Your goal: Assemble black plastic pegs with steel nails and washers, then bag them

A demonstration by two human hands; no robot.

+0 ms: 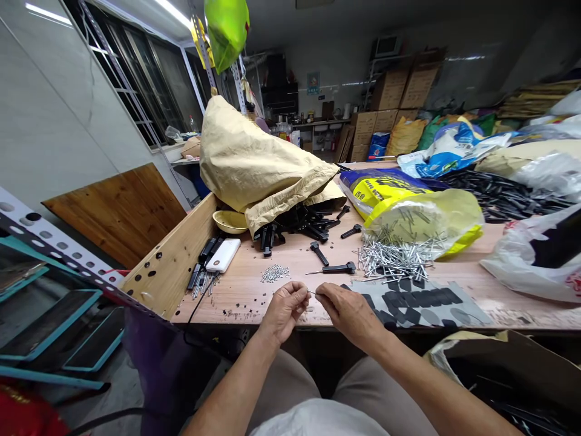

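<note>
Both hands meet at the near edge of a wooden workbench (254,290). My left hand (285,307) is curled in a pinch and my right hand (347,310) is closed too. Between their fingertips runs a thin metal pin (312,293). Just beyond lie a small heap of tiny silver parts (274,273), a black plastic handle piece with a pin in it (338,268), and a spread pile of silver pins (394,257) spilling from a yellow plastic bag (422,215).
A tan paper sack (254,163) covers a heap of black plastic parts (299,221). A white power bank (222,255), a yellow bowl (229,221) and more black pieces sit at the left. Bags crowd the right. A perforated metal rack (54,248) stands at the left.
</note>
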